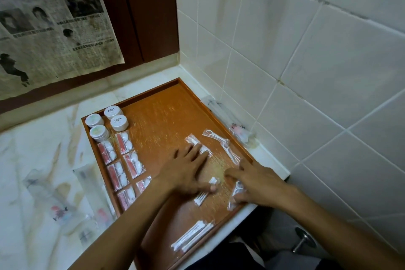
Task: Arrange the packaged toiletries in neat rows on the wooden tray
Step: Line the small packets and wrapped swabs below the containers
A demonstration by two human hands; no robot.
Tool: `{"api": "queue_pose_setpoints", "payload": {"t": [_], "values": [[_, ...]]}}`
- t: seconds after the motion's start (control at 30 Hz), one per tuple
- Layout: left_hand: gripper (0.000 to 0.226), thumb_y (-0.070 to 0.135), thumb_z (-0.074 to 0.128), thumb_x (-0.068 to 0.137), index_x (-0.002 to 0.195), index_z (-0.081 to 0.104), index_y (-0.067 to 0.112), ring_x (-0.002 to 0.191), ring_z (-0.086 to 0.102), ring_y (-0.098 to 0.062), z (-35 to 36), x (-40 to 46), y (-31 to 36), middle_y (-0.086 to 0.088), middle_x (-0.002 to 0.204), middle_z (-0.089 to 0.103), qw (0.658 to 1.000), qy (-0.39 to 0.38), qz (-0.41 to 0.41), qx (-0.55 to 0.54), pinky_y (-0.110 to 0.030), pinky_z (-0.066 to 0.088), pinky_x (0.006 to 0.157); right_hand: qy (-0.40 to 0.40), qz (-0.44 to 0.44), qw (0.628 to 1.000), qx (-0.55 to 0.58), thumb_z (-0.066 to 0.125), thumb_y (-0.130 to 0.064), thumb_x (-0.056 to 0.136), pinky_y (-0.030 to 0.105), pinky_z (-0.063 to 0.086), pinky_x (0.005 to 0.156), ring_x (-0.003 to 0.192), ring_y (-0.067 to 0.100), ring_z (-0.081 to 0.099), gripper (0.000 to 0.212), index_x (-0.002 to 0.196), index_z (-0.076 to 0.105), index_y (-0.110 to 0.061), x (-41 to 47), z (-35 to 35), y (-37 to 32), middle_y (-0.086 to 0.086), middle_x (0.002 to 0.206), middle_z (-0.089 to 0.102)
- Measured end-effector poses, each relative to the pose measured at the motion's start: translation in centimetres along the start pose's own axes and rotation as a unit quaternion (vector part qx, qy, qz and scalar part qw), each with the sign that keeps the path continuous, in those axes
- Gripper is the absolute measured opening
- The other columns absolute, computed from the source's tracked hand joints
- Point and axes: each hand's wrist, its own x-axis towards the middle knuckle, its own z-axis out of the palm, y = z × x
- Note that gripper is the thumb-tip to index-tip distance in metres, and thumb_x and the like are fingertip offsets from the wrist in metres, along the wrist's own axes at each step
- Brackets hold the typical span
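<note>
The far middle of my wooden tray [162, 114] lies bare. Round tubs [107, 121] and red packets [122, 164] line its left; the tiled wall [306, 72] hems the right.

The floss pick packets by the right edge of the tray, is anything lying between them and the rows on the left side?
Yes. Between the floss pick packets and the red and white packets in rows, the left hand lies flat on the wooden tray, with loose cotton swab packets near it. Farther back the tray floor is bare.
</note>
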Motion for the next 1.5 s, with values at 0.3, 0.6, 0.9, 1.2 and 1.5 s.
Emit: {"api": "queue_pose_setpoints", "payload": {"t": [0.3, 0.6, 0.9, 1.2, 1.5], "values": [[0.07, 0.061, 0.051, 0.087, 0.144, 0.031, 0.026, 0.124, 0.033, -0.022, 1.7, -2.4, 1.7, -0.001, 0.142, 0.035, 0.989, 0.145, -0.024, -0.01, -0.039, 0.036, 0.1, 0.143, 0.049, 0.987, 0.047, 0.063, -0.037, 0.089, 0.035, 0.049, 0.088, 0.11, 0.023, 0.047, 0.04, 0.127, 0.052, -0.029, 0.7, 1.8, -1.1, 0.004, 0.125, 0.048], [0.021, 0.026, 0.049, 0.097, 0.109, 0.063, 0.018, 0.106, 0.049, -0.021, 1.9, -1.2, 0.4, 0.0, 0.112, 0.057, 0.972, 0.206, -0.005, -0.112, -0.031, 0.042, 0.085, 0.029, -0.047, 0.993, 0.104, 0.076, -0.028, 0.08, 0.027, 0.043, 0.099, 0.115, 0.01, 0.042, 0.063, 0.137, 0.05, -0.03, 0.4, 0.6, 2.0, -0.008, 0.128, 0.038], [0.038, 0.025, 0.057, 0.093, 0.131, 0.053, 0.023, 0.107, 0.043, -0.02, 0.6, 0.7, -1.8, -0.005, 0.116, 0.051, 0.973, 0.205, -0.035, -0.1, -0.029, 0.035, 0.084, 0.129, -0.072, 0.985, 0.085, 0.066, -0.037, 0.087, 0.029, 0.046, 0.085, 0.102, 0.012, 0.051, 0.031, 0.114, 0.069, -0.021, 1.3, 1.7, 2.3, -0.005, 0.111, 0.059], [0.028, 0.021, 0.055, 0.092, 0.12, 0.059, 0.017, 0.119, 0.035, -0.02, -1.7, 3.8, -2.9, -0.001, 0.128, 0.048, 0.979, 0.199, -0.005, 0.035, -0.032, 0.032, 0.088, 0.163, -0.033, 0.986, 0.001, 0.042, -0.032, 0.099, 0.036, 0.05, 0.083, 0.103, 0.024, 0.055, 0.036, 0.123, 0.055, -0.007, 1.9, 2.0, 0.5, 0.01, 0.121, 0.057], [0.032, 0.012, 0.06, 0.088, 0.118, 0.058, 0.021, 0.117, 0.048, -0.017, -3.9, 6.8, -1.2, 0.001, 0.128, 0.054, 0.989, 0.12, 0.08, -0.034, -0.033, 0.045, 0.098, 0.29, 0.094, 0.952, 0.033, 0.068, -0.013, 0.084, 0.033, 0.054, 0.066, 0.091, 0.026, 0.061, 0.04, 0.123, 0.058, -0.005, 4.1, 2.1, -2.1, 0.013, 0.107, 0.065]]}}
